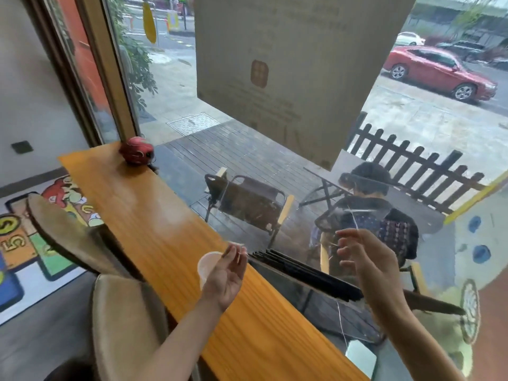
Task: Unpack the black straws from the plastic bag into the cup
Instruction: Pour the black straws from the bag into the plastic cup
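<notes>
I hold a clear plastic bag (288,224) up over the wooden counter (154,215), stretched between both hands. A bundle of black straws (308,274) lies inside it, slanting down from near my left hand to below my right hand. My left hand (226,273), palm up, pinches the bag's left edge with its fingertips. My right hand (368,268) pinches the bag's right side with thumb and fingers. A translucent white cup (205,266) shows just behind my left hand. Whether it stands on the counter or rests in that hand I cannot tell.
The counter runs along a large window (178,86). A red round object (136,154) sits at its far end. Two padded stools (123,312) (63,229) stand to the left. Outside the glass are a folding chair and a seated person.
</notes>
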